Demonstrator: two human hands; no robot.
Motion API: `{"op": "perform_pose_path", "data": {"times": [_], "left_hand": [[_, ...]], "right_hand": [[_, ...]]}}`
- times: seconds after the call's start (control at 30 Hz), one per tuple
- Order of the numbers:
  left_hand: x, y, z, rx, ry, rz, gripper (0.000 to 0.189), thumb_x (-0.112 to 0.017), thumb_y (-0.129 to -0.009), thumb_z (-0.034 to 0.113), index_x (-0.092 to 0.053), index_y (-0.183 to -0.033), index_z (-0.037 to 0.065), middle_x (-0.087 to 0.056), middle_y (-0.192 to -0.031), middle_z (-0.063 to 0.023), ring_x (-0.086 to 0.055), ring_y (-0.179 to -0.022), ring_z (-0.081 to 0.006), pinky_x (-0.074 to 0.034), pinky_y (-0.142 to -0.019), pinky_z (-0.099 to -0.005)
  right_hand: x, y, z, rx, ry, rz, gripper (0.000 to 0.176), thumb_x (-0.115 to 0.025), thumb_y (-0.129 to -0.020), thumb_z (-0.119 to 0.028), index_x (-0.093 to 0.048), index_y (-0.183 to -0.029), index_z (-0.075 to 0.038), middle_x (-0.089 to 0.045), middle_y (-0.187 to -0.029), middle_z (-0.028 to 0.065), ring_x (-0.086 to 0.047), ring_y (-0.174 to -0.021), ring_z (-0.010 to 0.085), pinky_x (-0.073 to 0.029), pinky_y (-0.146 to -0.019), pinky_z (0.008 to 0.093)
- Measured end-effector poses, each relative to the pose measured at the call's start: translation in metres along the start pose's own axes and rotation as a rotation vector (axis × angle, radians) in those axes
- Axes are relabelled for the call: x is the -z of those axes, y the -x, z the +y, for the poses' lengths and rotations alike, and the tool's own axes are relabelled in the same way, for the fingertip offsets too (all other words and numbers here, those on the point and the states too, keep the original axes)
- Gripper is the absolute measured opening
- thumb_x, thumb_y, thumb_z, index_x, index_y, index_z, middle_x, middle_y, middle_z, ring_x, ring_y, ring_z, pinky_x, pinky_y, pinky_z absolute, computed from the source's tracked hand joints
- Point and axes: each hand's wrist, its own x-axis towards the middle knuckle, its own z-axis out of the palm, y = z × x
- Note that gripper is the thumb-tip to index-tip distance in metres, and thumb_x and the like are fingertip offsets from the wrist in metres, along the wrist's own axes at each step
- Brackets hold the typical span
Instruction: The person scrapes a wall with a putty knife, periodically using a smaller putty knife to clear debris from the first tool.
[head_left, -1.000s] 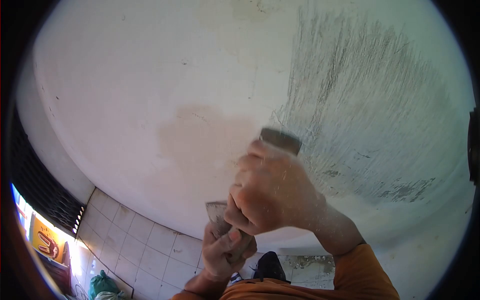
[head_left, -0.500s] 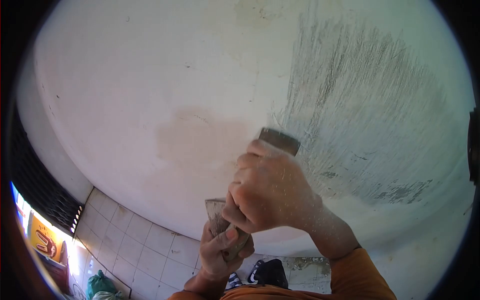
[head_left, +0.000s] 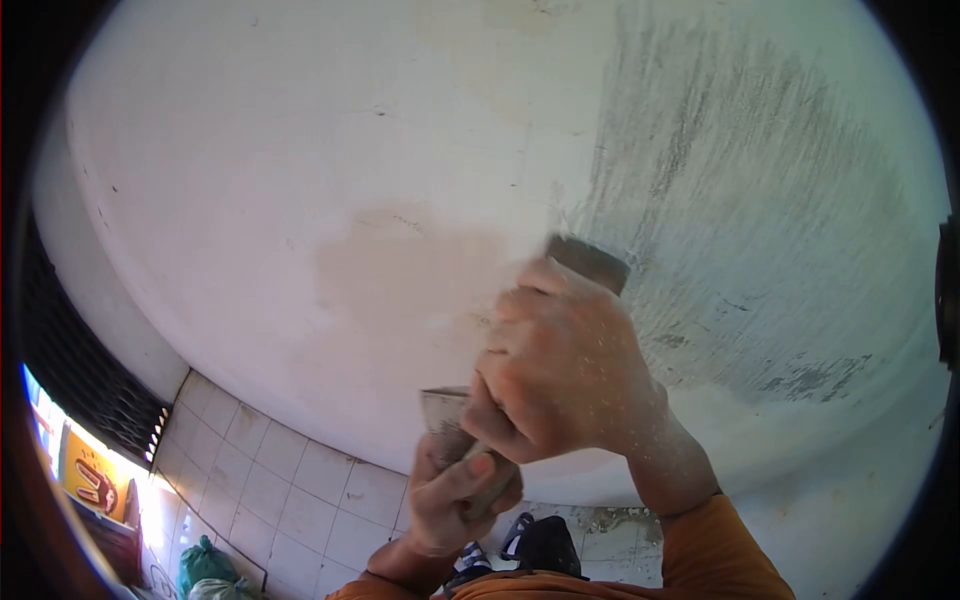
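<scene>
My right hand (head_left: 565,370) is closed around a scraper whose wide dark blade (head_left: 588,264) meets the white wall (head_left: 230,180), at the lower left edge of a scratched grey patch (head_left: 740,170). Its handle is hidden in the fist. Just below and to the left, my left hand (head_left: 450,505) grips a putty knife (head_left: 443,412), its dusty, whitish blade pointing up. The thumb lies across its handle. Both hands are close together and overlap in view. Pale specks of dust show over the right hand and wrist.
A beige stain (head_left: 410,265) marks the wall to the left. Below lies a tiled floor (head_left: 310,490), with green and pale bags (head_left: 205,565) at lower left. A dark folding grille (head_left: 75,350) stands by a bright opening. My feet and a black item (head_left: 545,545) show at the bottom.
My right hand and its scraper have shifted a little right and up in the view. The left hand with the putty knife has moved slightly right. The view of the wall has shifted slightly too.
</scene>
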Motion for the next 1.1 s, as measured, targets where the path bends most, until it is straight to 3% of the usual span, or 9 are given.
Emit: {"op": "perform_pose_path", "data": {"times": [0.17,0.3,0.43,0.57,0.73,0.83,0.87,0.97,1.1], "left_hand": [[0.007,-0.004,0.008,0.012,0.018,-0.108,0.030,-0.059,-0.085,0.017,-0.052,-0.102,-0.007,-0.041,-0.055,0.0017,-0.034,-0.044,-0.0060,-0.033,-0.043,-0.0242],[0.011,-0.008,-0.014,-0.032,0.023,-0.022,0.028,-0.058,-0.085,0.017,-0.051,-0.099,-0.007,-0.040,-0.055,0.0015,-0.032,-0.042,-0.0068,-0.032,-0.043,-0.0248],[0.011,-0.026,0.000,-0.076,0.070,-0.196,0.026,-0.059,-0.086,0.017,-0.051,-0.098,-0.005,-0.038,-0.053,0.0022,-0.031,-0.042,-0.0069,-0.030,-0.043,-0.0253],[0.011,-0.014,-0.012,0.004,0.095,-0.006,0.024,-0.061,-0.085,0.018,-0.052,-0.090,-0.004,-0.035,-0.050,0.0040,-0.030,-0.040,-0.0060,-0.029,-0.042,-0.0248],[0.017,-0.025,-0.008,-0.005,0.188,-0.171,0.031,-0.063,-0.084,0.020,-0.052,-0.097,-0.005,-0.037,-0.051,0.0028,-0.032,-0.040,-0.0066,-0.031,-0.042,-0.0245],[0.013,-0.016,-0.019,0.052,0.171,-0.050,0.031,-0.063,-0.084,0.021,-0.052,-0.096,-0.005,-0.038,-0.052,0.0027,-0.034,-0.042,-0.0070,-0.032,-0.042,-0.0244],[0.024,-0.020,-0.019,0.082,0.202,-0.145,0.032,-0.064,-0.084,0.022,-0.052,-0.097,-0.005,-0.039,-0.054,0.0026,-0.037,-0.045,-0.0075,-0.032,-0.043,-0.0249],[0.009,-0.025,-0.008,0.031,0.164,-0.165,0.030,-0.063,-0.085,0.022,-0.052,-0.095,-0.004,-0.039,-0.054,0.0030,-0.036,-0.046,-0.0075,-0.032,-0.044,-0.0248],[0.016,-0.019,-0.023,0.085,0.283,-0.170,0.026,-0.061,-0.088,0.021,-0.053,-0.088,-0.004,-0.040,-0.054,0.0018,-0.033,-0.043,-0.0077,-0.030,-0.045,-0.0243]], "right_hand": [[0.007,-0.002,-0.002,0.044,-0.042,-0.071,0.020,-0.063,-0.059,-0.022,-0.054,-0.045,-0.011,-0.049,-0.047,0.0003,-0.049,-0.053,0.0170,-0.044,-0.066,0.0312],[-0.006,0.004,0.001,0.091,-0.009,-0.059,0.021,-0.062,-0.062,-0.022,-0.054,-0.045,-0.010,-0.049,-0.048,0.0011,-0.049,-0.054,0.0175,-0.044,-0.066,0.0319],[0.007,-0.006,0.004,0.050,0.092,-0.088,0.024,-0.061,-0.064,-0.023,-0.054,-0.045,-0.010,-0.049,-0.048,0.0019,-0.048,-0.054,0.0177,-0.044,-0.069,0.0313],[0.004,-0.003,0.003,0.058,0.034,-0.153,0.028,-0.061,-0.066,-0.025,-0.054,-0.045,-0.009,-0.048,-0.047,0.0020,-0.048,-0.055,0.0172,-0.043,-0.070,0.0314],[0.012,-0.011,0.002,0.049,0.073,-0.087,0.032,-0.063,-0.068,-0.027,-0.053,-0.043,-0.010,-0.047,-0.046,0.0013,-0.047,-0.055,0.0169,-0.041,-0.072,0.0303],[0.007,-0.002,0.002,0.090,0.083,-0.173,0.031,-0.063,-0.066,-0.026,-0.052,-0.042,-0.010,-0.049,-0.046,0.0012,-0.047,-0.055,0.0166,-0.042,-0.069,0.0296],[0.008,-0.001,0.001,0.080,0.091,-0.197,0.031,-0.063,-0.065,-0.026,-0.052,-0.042,-0.009,-0.048,-0.046,0.0013,-0.047,-0.055,0.0165,-0.041,-0.067,0.0292],[0.015,-0.012,0.003,0.059,0.095,-0.074,0.029,-0.062,-0.065,-0.024,-0.051,-0.042,-0.009,-0.045,-0.045,0.0011,-0.046,-0.054,0.0163,-0.041,-0.068,0.0294],[0.012,-0.005,0.004,0.122,0.122,-0.144,0.027,-0.061,-0.064,-0.022,-0.051,-0.043,-0.009,-0.045,-0.045,0.0005,-0.045,-0.053,0.0156,-0.041,-0.067,0.0297]]}}
